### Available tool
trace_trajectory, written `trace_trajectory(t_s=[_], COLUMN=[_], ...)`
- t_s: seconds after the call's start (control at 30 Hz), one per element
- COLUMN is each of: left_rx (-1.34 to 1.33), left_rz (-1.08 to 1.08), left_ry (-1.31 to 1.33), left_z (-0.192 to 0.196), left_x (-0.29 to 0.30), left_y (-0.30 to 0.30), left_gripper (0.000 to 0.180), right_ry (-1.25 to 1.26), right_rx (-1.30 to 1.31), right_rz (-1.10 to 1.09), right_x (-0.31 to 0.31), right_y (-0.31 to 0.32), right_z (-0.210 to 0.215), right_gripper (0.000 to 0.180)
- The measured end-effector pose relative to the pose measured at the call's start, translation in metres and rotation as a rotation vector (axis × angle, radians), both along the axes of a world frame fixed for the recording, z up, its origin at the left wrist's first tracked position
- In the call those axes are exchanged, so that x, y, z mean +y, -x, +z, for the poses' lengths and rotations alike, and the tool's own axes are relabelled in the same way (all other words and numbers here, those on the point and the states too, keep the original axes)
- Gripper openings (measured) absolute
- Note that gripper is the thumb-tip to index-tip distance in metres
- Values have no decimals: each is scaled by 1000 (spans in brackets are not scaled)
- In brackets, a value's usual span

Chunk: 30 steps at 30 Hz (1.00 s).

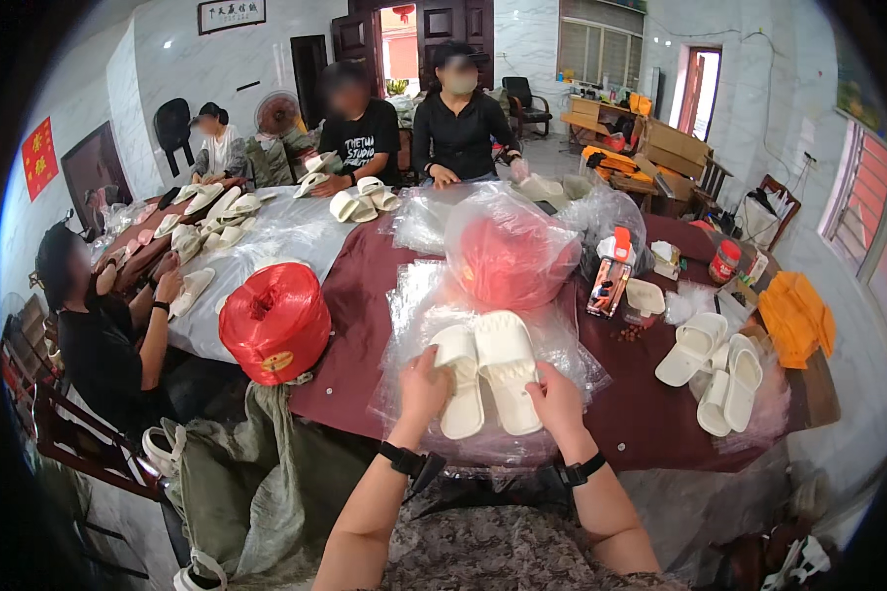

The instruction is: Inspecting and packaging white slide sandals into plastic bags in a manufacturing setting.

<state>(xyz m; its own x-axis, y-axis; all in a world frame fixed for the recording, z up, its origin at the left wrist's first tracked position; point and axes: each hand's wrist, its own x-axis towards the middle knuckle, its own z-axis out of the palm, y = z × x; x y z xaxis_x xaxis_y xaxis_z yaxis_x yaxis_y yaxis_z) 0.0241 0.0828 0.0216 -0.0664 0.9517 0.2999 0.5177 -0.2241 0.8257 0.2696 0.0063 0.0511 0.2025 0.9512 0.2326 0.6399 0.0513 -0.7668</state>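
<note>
A pair of cream slippers lies side by side in front of me, over a stack of clear plastic bags (pixel 404 340). My left hand (pixel 425 386) grips the outer edge of the left slipper (pixel 463 404). On the other side, my right hand (pixel 558 401) pinches the edge of the right slipper (pixel 511 399). Both slippers lie with their toes away from me. Just beyond them sits a red roll (pixel 498 261) under a clear plastic bag. Parts of my fingers under the slippers are hidden.
At left stands a big red roll of plastic twine (pixel 274 323). Several cream slippers (pixel 727 379) lie at right beside orange bags (pixel 793 315). A phone (pixel 609 286) leans near a small tub (pixel 646 297). Several people sit or stand around the table (pixel 350 364), which holds more slippers.
</note>
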Motion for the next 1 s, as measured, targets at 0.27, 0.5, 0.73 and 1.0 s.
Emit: trace_trajectory(t_s=[0.27,0.5,0.73,1.0], left_rx=[200,159,-69,325], left_rz=[-89,-125,-280,-329], left_ry=[-172,-157,-21,-386], left_z=[-18,-28,-18,28], left_x=[-16,-10,-25,-66], left_y=[-6,4,15,-16], left_gripper=[73,75,70,55], right_ry=[-144,-160,-201,-248], right_rx=[-390,-739,-356,693], right_rz=[146,39,3,-249], right_x=[10,44,37,-39], right_y=[26,76,62,-8], right_z=[-4,-17,-10,4], right_gripper=[40,54,44,39])
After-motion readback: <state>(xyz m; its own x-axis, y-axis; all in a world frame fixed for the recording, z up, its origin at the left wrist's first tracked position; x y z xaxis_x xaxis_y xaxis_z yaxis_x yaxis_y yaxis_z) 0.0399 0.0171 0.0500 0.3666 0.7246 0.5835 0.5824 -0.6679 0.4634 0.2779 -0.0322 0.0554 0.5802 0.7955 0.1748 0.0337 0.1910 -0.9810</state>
